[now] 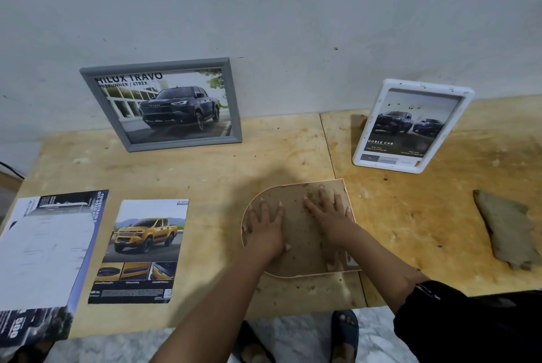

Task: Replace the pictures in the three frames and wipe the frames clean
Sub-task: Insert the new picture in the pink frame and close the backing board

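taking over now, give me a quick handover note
Left hand open, flat on the arched frame's backing; right hand open, flat on the same backing.
It lies face down near the table's front, backing speckled with dirt.
The grey frame and the white frame lean on the wall, each holding a truck picture; the white one shows specks.
A yellow truck print and a brochure lie loose at left; the rag at right.
Left: probably finish the arched frame, wipe it and the white one. Which pictures are new, cannot tell.

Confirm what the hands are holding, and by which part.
Nothing gripped: left hand and right hand press flat on the brown back of the arched frame.
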The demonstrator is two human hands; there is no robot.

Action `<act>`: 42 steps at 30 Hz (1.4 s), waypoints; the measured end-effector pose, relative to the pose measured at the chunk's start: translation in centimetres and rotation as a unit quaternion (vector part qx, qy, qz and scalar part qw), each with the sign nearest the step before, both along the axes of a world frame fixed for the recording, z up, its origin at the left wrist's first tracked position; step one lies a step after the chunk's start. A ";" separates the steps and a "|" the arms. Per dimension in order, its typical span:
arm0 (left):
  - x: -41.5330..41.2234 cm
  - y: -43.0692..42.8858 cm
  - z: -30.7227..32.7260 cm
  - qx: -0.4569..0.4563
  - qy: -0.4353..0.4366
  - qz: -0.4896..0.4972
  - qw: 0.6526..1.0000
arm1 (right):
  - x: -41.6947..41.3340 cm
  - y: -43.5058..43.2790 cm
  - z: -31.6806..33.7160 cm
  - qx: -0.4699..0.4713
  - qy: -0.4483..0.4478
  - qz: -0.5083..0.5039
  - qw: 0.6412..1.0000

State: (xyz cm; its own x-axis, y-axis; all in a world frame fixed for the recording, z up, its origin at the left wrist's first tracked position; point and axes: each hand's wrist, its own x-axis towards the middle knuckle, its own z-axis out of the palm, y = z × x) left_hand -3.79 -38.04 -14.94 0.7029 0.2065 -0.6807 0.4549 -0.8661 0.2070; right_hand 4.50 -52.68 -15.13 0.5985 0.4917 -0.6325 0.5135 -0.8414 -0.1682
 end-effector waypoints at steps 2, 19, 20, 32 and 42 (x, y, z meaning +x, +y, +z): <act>0.1 0.2 -0.1 -0.005 0.010 -0.001 1.000 | 0.1 0.1 -0.2 0.004 0.015 -0.001 1.000; -4.9 2.9 -0.6 -0.102 -0.237 0.204 0.944 | -1.3 -5.6 -0.6 0.262 -0.043 -0.303 0.915; -4.8 2.7 -0.5 -0.110 -0.249 0.218 0.937 | -1.5 -5.2 -0.7 0.256 -0.038 -0.314 0.914; -4.4 1.7 -0.2 -0.053 -0.308 0.382 0.870 | -2.3 -3.8 -0.5 0.223 -0.084 -0.421 0.876; -0.5 2.9 7.6 -0.121 -0.544 0.481 0.677 | 1.7 -0.2 7.8 0.453 -0.208 -0.455 0.738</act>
